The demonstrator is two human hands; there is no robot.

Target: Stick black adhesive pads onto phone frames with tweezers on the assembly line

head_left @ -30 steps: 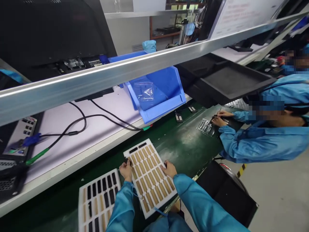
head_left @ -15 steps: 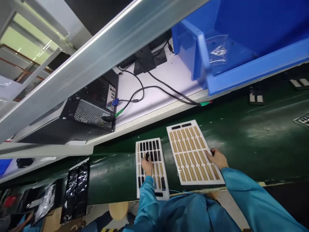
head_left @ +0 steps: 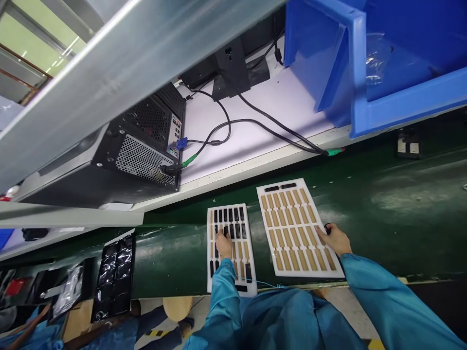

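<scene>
Our left grip is pressing its curled fingers down among the black strips sitting in the narrower white foam tray, and we cannot tell whether it has hold of one. Our right grip is pinching a small black piece at the right edge of the wider white foam tray, which is carrying rows of tan strips. Both trays are lying side by side under our grips on the green belt, almost touching.

We are judging the pinch the weakest point: a piece this small could slip and land among the tan strips or on the belt. Our trailing blue sleeve could also catch the tray edge and knock strips out of their slots, and any bump could shift the trays if they are lying loose.

Ahead of our grips, the white worktop is carrying black cables and a computer case. A blue bin and a metal rail are jutting out above, crowding any upward reach. Black foil packs are lying left of our left grip.
</scene>
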